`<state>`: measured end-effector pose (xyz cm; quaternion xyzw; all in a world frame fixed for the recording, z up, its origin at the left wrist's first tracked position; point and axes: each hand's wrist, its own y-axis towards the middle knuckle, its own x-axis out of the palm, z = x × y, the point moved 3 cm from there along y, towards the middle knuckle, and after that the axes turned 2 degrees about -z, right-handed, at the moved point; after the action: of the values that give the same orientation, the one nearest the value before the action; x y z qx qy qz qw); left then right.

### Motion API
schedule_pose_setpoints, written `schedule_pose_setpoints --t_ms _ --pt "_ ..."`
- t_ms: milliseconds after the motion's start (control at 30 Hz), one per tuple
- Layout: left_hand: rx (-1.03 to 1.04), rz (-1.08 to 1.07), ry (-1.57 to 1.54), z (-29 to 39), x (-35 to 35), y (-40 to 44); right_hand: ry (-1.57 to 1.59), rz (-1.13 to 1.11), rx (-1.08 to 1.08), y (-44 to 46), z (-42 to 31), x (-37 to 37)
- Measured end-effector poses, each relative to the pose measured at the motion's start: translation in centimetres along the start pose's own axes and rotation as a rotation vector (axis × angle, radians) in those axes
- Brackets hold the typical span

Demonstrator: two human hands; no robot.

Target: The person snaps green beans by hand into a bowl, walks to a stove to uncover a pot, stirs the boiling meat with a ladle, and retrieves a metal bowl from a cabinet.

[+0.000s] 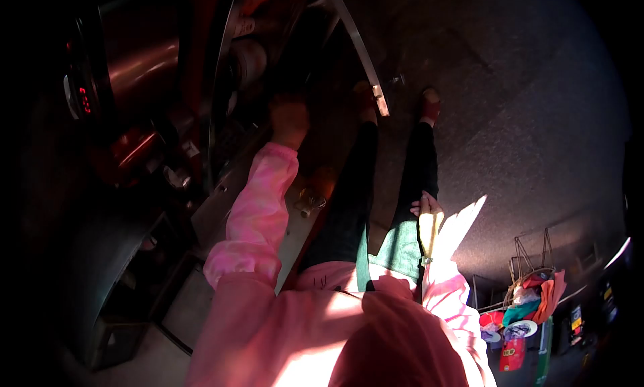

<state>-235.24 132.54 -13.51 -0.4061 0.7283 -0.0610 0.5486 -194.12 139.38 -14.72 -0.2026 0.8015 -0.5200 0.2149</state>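
Note:
My left hand, at the end of a pink sleeve, reaches forward into deep shadow beside an open dark compartment. Its fingers are lost in the dark, so what it touches is hidden. A round pale container sits in the compartment, just beyond that hand. My right hand hangs low in front of my right thigh, close to the pale green cloth at my lap. Its fingers are curled together in bright light, and I cannot make out anything in them.
A light metal edge slants down toward my feet. On the left stands a shiny appliance with a red lit display. A glass-like vessel is beside my left leg. A wire rack and colourful cloths are at right.

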Motion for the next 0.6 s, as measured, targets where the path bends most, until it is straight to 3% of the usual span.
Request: schedule_pose_setpoints --t_ms 33,133,233,333,433,467,600 --pt "-0.018 -0.03 -0.062 -0.4 -0.7 -0.2 0.005 -0.006 0.01 -0.1 0.1 0.0" --pt "-0.137 -0.425 -0.44 -2.4 -0.9 1.5 0.013 -0.016 0.025 0.2 0.4 0.0" --pt "-0.644 -0.196 -1.555 -6.4 -4.0 1.4 0.009 -0.01 0.014 0.3 0.5 -0.2" --pt "-0.94 -0.218 -2.606 -12.3 5.2 1.5 0.027 -0.019 -0.001 0.2 0.5 -0.2" --pt "-1.267 -0.378 -3.065 -15.2 9.7 2.0 0.028 -0.023 0.0 0.3 0.6 -0.1" --pt "-1.455 -0.088 -2.927 -14.9 9.7 2.6 0.024 -0.021 0.005 0.4 0.5 -0.2" --pt "-1.308 0.105 -3.516 -15.7 15.0 5.0 -0.007 -0.029 0.042 0.2 0.1 -0.4"
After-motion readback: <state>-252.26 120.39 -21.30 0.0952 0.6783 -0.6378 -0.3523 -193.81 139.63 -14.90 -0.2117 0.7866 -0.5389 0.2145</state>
